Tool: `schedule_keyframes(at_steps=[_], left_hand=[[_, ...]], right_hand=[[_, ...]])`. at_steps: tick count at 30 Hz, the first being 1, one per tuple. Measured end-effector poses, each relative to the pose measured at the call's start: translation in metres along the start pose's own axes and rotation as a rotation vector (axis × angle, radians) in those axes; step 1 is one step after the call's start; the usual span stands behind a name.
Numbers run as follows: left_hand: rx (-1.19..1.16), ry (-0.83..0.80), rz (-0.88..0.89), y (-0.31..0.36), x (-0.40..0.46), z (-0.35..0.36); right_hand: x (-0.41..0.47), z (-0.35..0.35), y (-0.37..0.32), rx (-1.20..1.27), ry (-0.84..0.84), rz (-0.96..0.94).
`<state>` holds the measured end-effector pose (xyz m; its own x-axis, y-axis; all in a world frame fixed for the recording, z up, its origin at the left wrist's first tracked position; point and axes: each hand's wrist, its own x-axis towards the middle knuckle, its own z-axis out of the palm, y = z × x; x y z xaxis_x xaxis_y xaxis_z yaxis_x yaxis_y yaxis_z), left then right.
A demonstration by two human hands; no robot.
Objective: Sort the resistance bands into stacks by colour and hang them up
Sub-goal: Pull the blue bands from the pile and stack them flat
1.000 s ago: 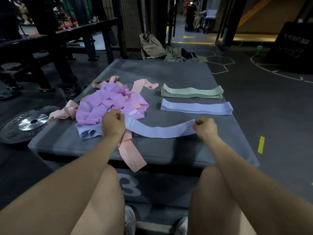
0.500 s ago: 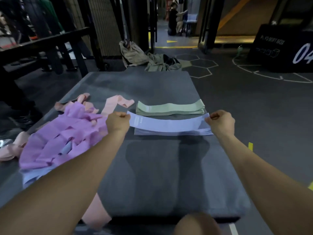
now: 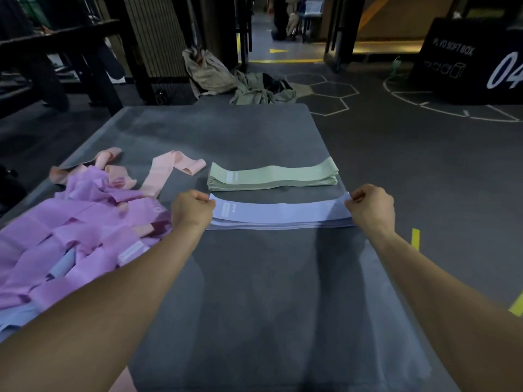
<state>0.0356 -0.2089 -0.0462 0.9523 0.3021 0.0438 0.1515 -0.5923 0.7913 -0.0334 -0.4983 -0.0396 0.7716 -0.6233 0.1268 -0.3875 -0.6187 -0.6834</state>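
My left hand (image 3: 192,212) and right hand (image 3: 370,209) each pinch an end of a blue band (image 3: 280,212), stretched flat over the blue stack (image 3: 283,225) (green stack (image 3: 273,178) just behind); bare grey platform (image 3: 254,292) lies toward me.

Both arms are stretched out straight ahead, bare forearms running up from the bottom corners. Left hand (image 3: 192,212) and right hand (image 3: 370,207) are both fisted, knuckles up, thumbs pinching inward, held level and well apart from each other.
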Motion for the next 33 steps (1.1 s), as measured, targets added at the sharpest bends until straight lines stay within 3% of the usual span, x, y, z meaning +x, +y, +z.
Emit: schedule_keyframes(at_steps=[12,16,18,20,23,27,33], left_hand=[[0.013,-0.015,0.068,-0.010,0.001,0.011],[0.181,0.024,0.258,-0.015,0.005,0.008],[0.224,-0.005,0.490,-0.012,0.008,0.002],[0.280,-0.178,0.669,-0.008,0.014,-0.003],[0.416,-0.486,0.678,-0.002,0.018,-0.006],[0.556,-0.604,0.631,-0.006,0.024,-0.005],[0.463,-0.638,0.591,-0.007,0.025,-0.005]], right_hand=[[-0.001,0.009,0.004,-0.051,0.032,-0.096],[-0.004,0.009,-0.003,-0.182,0.053,-0.268],[-0.006,0.013,-0.015,-0.178,-0.062,-0.444],[-0.010,0.020,-0.029,-0.179,-0.307,-0.562],[-0.011,0.034,-0.044,-0.349,-0.570,-0.652],[-0.005,0.047,-0.046,-0.383,-0.678,-0.626],[-0.003,0.046,-0.044,-0.304,-0.666,-0.646]])
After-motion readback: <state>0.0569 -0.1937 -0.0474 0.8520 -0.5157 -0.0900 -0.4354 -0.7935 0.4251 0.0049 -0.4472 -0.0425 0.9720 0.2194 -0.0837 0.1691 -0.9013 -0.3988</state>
